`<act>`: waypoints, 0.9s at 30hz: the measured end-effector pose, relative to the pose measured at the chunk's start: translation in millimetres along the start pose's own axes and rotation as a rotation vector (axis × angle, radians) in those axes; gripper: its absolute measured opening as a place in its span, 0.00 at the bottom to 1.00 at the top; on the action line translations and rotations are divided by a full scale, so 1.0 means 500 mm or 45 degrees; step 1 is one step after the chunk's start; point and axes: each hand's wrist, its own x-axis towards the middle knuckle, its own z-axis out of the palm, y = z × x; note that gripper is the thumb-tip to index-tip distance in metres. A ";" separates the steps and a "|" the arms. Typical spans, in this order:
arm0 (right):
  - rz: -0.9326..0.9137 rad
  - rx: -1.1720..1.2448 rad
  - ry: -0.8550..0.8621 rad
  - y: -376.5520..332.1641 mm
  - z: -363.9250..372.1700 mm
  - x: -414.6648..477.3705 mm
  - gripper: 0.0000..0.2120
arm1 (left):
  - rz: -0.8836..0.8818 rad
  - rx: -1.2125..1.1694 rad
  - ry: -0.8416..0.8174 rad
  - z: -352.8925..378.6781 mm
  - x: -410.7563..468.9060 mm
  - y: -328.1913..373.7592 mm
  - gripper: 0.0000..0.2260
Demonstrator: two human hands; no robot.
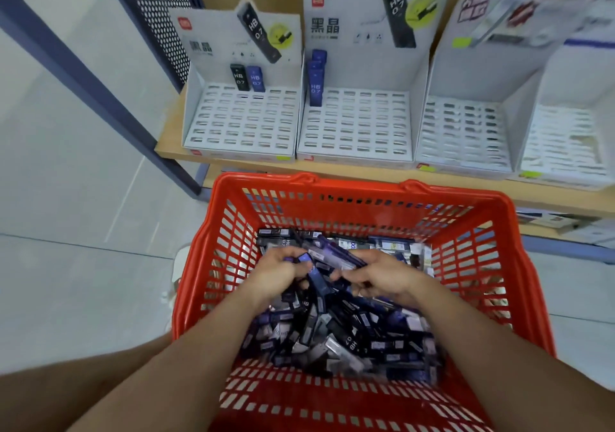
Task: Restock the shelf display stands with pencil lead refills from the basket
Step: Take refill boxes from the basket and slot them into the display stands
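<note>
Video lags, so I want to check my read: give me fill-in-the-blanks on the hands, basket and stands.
The left hand and right hand both grip refills inside the ___ basket.
The leftmost stand holds ___ refills.
The second stand from the left holds only ___ refills.
Missing: red; two; blue.

A red slatted plastic basket [359, 195] sits at 6 o'clock, holding a loose pile of small dark plastic lead refill cases [346, 338]. The left hand [276, 272] and the right hand [382, 275] are side by side in the pile's far part, each gripping some. Behind, at 12 o'clock, a light wooden shelf [173, 147] carries four white slotted cardboard display stands [356, 125] in a row from 11 to 2 o'clock. Two upright refills [247, 78] stand in the leftmost stand's back row.
</note>
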 end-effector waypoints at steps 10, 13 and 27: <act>-0.234 0.071 -0.031 -0.078 0.025 -0.097 0.21 | 0.109 -0.203 0.026 0.010 -0.087 0.087 0.19; -0.277 -0.003 0.013 -0.087 0.042 -0.115 0.19 | 0.136 -0.214 0.059 0.010 -0.113 0.092 0.20; -0.271 -0.222 -0.123 -0.140 0.043 -0.186 0.21 | 0.671 0.944 0.120 0.032 -0.176 0.181 0.15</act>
